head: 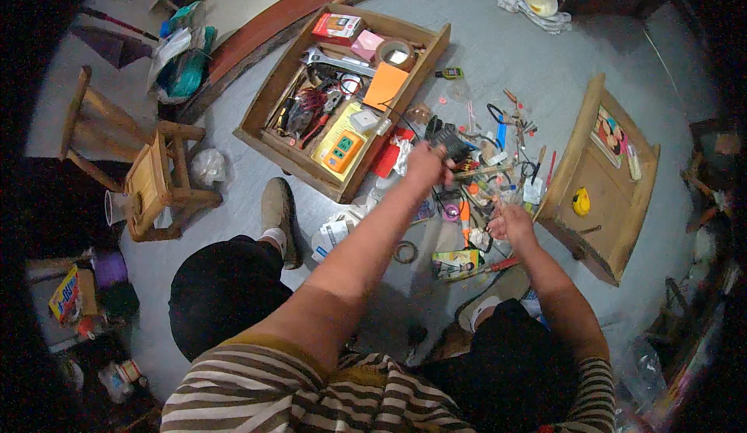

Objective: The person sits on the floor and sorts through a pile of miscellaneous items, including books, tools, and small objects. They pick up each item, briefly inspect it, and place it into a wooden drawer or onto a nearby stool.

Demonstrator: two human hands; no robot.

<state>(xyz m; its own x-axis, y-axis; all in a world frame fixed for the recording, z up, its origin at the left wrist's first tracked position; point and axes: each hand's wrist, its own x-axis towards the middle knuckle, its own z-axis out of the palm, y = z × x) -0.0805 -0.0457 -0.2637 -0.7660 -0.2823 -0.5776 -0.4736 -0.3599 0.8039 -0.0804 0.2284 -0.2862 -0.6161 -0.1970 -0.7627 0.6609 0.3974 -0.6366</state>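
Note:
My left hand (pixel 427 167) grips a black, blocky object (pixel 452 143), perhaps a power adapter, above a pile of small items on the floor. My right hand (pixel 515 227) hovers at the pile's near right side, its fingers drawn together; whether they pinch something thin cannot be made out. Between the hands lie an orange-handled tool (pixel 465 217) and a purple ring-shaped item (pixel 451 212). A blue strip (pixel 501 132) and loose black cords are farther back. Beneath my left wrist sits a red flat item (pixel 386 156) with crumpled white paper (pixel 402 156).
A wooden drawer (pixel 344 191) at left holds an adjustable wrench (pixel 327 59), a tape roll (pixel 395 53) and an orange socket block (pixel 340 150). Another drawer (pixel 607 223), at right, contains a yellow item (pixel 581 201). A wooden chair (pixel 149 182) stands far left.

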